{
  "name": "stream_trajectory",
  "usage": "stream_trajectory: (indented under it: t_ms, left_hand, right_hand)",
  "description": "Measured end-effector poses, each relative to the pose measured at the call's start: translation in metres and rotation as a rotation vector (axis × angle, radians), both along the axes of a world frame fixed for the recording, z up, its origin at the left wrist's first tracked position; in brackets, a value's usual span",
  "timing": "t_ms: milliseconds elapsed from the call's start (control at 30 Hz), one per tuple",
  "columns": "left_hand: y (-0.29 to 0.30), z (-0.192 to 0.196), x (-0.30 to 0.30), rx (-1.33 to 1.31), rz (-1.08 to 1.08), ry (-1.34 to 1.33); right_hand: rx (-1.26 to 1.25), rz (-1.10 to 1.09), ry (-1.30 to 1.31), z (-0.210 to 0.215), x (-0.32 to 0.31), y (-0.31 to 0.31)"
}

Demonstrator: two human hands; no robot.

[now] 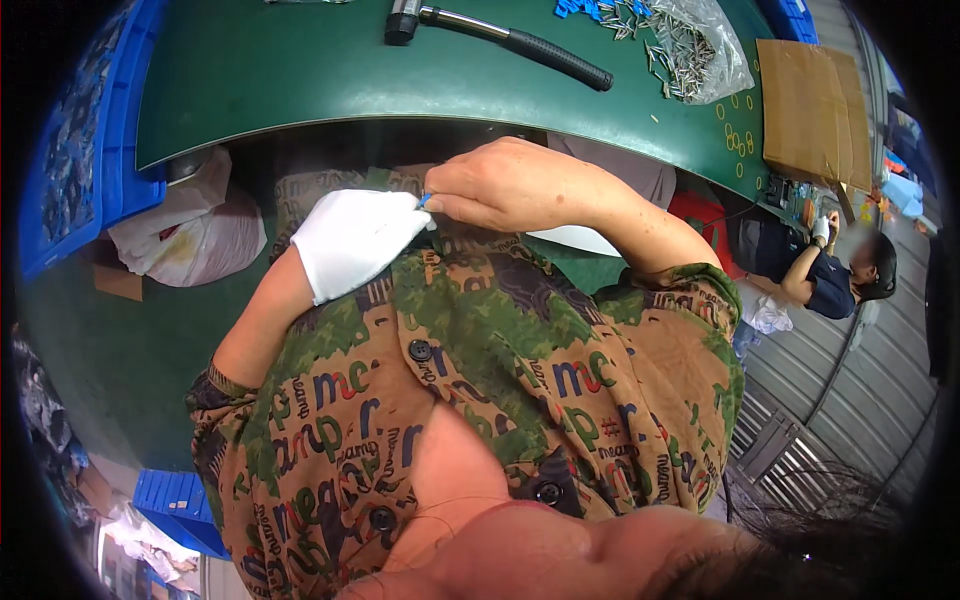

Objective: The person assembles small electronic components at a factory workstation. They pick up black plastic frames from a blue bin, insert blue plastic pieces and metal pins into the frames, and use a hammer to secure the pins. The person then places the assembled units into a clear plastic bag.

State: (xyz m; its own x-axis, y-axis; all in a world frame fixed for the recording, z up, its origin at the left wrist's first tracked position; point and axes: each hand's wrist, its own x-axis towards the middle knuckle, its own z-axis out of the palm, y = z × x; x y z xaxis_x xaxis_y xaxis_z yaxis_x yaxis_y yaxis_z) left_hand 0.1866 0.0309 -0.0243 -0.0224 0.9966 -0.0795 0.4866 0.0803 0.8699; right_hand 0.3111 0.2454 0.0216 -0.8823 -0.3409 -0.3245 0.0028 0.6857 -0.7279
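Observation:
My left hand point(352, 240) wears a white glove and is held close to my body, below the green table's edge. My bare right hand point(510, 185) meets it fingertip to fingertip. Between the two a small blue part point(425, 200) shows, pinched by my right fingers; the gloved fingers touch it too. Most of the part is hidden by the fingers. My patterned green and brown shirt point(480, 380) fills the lower middle of the view.
On the green table point(300, 80) lie a hammer point(500, 38), a clear bag of metal pins point(690, 45), small blue parts point(580, 8), yellow rings point(735, 135) and a cardboard piece point(805, 110). A blue crate point(90, 150) stands left, white bags point(195, 235) below. Another person point(835, 275) works at right.

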Motion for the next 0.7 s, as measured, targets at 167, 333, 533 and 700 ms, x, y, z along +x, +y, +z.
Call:
stream_trajectory:
  t_ms: [167, 333, 533, 700]
  left_hand:
    - [-0.002, -0.012, 0.002, 0.027, -0.069, 0.103]
    - [-0.005, -0.018, 0.005, 0.014, -0.084, 0.100]
    - [-0.006, -0.013, 0.005, -0.298, 0.083, -0.392]
    - [-0.016, -0.004, -0.016, -0.418, 0.106, -0.674]
  right_hand:
    - [0.017, -0.024, -0.003, -0.002, 0.006, -0.007]
    - [0.033, 0.000, -0.002, -0.003, 0.007, -0.013]
    - [-0.546, -0.140, -0.684, -0.029, -0.005, 0.003]
    - [-0.720, -0.136, -0.649, -0.040, -0.004, -0.014]
